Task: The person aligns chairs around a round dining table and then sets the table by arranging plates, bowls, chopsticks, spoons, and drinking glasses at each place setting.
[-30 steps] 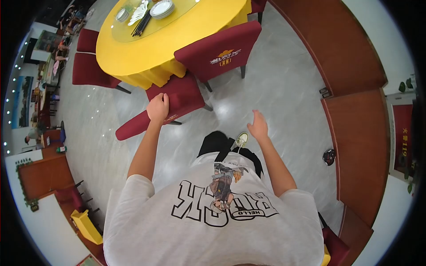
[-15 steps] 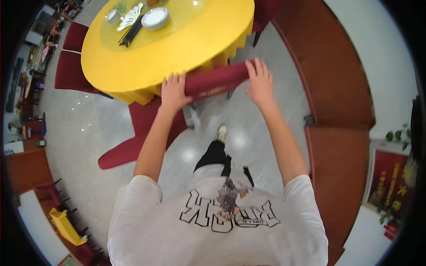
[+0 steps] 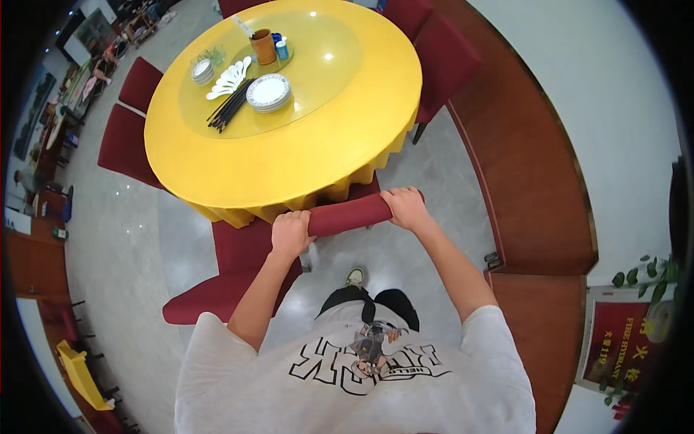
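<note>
"Where do our fingers sit?"

"Clamped over the top edge of the red chair point(image 3: 348, 215), mid-frame: our left hand point(image 3: 291, 234) at its left end, our right hand point(image 3: 407, 207) near its right. The chair's back spans the gap between them."

"What room have we?"

"Below it we see bare grey floor point(image 3: 408, 267) beside our shoe point(image 3: 355, 277). A second chair point(image 3: 206, 298) crowds our left arm at lower left. Rightward, floor runs to a brown panel point(image 3: 535, 217)."

"And farther?"

"Just past our chair's back hangs the yellow surface's point(image 3: 289, 170) draped edge; plates point(image 3: 268, 92) and chopsticks point(image 3: 230, 105) lie toward the upper left."
</note>
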The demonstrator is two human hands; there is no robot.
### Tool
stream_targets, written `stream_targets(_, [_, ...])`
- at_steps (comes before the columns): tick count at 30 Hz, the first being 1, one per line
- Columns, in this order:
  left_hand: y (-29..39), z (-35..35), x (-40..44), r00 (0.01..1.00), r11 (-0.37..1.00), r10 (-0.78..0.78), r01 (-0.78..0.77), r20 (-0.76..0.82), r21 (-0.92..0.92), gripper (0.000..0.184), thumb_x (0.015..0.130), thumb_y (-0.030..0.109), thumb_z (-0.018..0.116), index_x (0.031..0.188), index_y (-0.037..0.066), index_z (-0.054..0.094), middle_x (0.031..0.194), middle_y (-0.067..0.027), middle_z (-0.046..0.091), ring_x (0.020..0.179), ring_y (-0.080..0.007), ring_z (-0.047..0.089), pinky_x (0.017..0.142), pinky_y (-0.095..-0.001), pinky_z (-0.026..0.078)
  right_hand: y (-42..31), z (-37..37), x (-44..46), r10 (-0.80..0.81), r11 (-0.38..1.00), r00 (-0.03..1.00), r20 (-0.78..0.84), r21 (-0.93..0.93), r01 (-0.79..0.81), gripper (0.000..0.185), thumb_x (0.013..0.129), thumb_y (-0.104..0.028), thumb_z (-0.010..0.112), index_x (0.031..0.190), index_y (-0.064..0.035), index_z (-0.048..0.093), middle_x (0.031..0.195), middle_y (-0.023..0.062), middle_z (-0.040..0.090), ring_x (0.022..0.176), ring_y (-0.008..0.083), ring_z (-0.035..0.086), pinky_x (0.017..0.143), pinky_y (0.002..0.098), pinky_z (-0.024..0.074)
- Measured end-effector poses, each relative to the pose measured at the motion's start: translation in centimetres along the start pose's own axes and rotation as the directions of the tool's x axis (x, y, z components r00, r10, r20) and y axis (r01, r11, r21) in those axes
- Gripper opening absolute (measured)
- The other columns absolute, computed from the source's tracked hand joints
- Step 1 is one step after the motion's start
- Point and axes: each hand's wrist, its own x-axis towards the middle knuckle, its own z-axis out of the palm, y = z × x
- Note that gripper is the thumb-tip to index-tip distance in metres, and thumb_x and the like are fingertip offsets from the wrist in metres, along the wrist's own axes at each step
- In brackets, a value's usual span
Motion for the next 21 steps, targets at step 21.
stream_targets(21, [3.8,0.4,-6.8,1.000,0.998,-0.025,0.025,0.013,-0.053,0.039,0.062,0.024,0.085,0.088,0.009,0.061,0.082,-0.0103,0.066,0.084,-0.0320,0.066,0.073,-0.0456,0.051,-2.5,-1.3,-7.6,-0.082,0.996,0.980,0.179,-0.009,0.085,0.039,0.069,-0.017,0.081,0.102,-0.0124,0.061,0.091,0.0099,0.068,0.088,0.0312,0.070,0.077,0.0449,0.0548])
